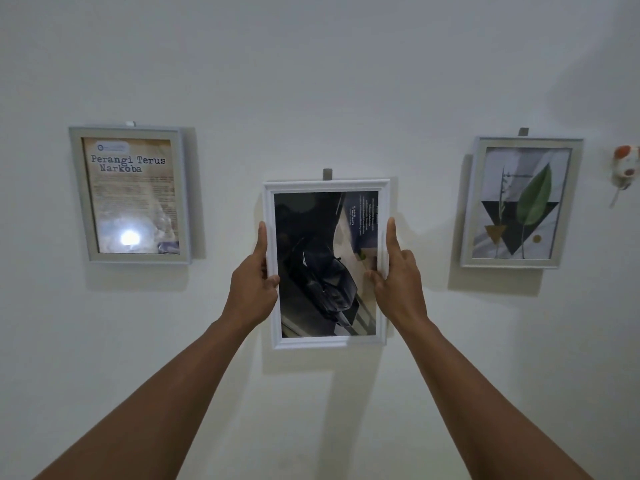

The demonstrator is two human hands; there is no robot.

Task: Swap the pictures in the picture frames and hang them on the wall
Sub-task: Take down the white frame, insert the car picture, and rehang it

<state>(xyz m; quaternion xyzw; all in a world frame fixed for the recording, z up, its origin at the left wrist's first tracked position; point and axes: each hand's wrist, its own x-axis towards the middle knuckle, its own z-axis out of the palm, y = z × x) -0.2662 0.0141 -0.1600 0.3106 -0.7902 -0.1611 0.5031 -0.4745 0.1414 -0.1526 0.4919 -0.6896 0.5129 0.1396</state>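
Note:
A white picture frame (326, 187) with a dark car picture sits against the wall in the middle, just under a grey wall hook (327, 174). My left hand (252, 285) grips its left edge, thumb on the glass. My right hand (398, 278) grips its right edge, thumb on the glass too. A grey frame with a text poster (130, 194) hangs at the left. At the right hangs another grey frame with a leaf picture (521, 202). Whether the white frame hangs on the hook cannot be seen.
A small orange and white ornament (625, 168) hangs on the wall at the far right. The white wall (311, 81) fills the whole view.

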